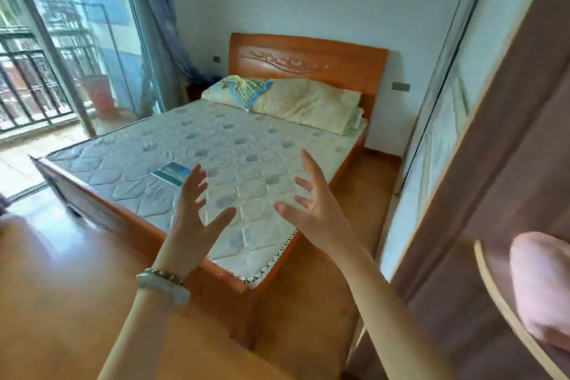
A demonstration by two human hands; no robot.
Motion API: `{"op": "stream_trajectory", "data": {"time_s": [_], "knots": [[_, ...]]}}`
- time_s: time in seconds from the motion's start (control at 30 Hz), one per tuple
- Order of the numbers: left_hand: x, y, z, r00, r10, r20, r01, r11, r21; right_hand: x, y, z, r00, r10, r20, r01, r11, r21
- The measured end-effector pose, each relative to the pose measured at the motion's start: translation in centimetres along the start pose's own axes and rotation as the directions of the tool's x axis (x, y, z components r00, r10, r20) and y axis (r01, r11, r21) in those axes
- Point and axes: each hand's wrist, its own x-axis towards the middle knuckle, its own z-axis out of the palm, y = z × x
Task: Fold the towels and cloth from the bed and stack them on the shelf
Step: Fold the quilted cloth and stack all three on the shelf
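My left hand (194, 219) and my right hand (314, 210) are both raised in front of me with fingers spread, holding nothing, above the near corner of the bed (216, 145). The bare quilted mattress carries a small blue-green folded item (171, 173) near its foot end. A pale yellow pillow (308, 105) with a blue and yellow patterned cloth (246, 89) draped on it lies at the wooden headboard. At the far right edge a pink folded cloth (543, 287) rests on a curved wooden shelf board (505, 308). My left wrist wears bracelets.
A brown wardrobe (493, 163) with a light sliding door stands along the right. Wooden floor (61, 287) surrounds the bed. At the left are a glass balcony door (77, 40), a blue curtain (154, 9) and railings outside.
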Motion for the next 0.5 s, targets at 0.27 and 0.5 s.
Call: {"op": "stream_trajectory", "data": {"time_s": [0.27, 0.5], "knots": [[2.7, -8.6, -13.5, 0.976, -0.047, -0.211, 0.051, 0.999, 0.01, 8.4, -1.6, 14.7, 0.995, -0.061, 0.076, 0.056, 0.996, 0.071], [4.9, -14.6, -22.2, 0.943, -0.056, -0.328, 0.069, 0.997, 0.028, 15.5, -1.7, 24.8, 0.974, -0.101, 0.204, 0.083, 0.992, 0.096]]}}
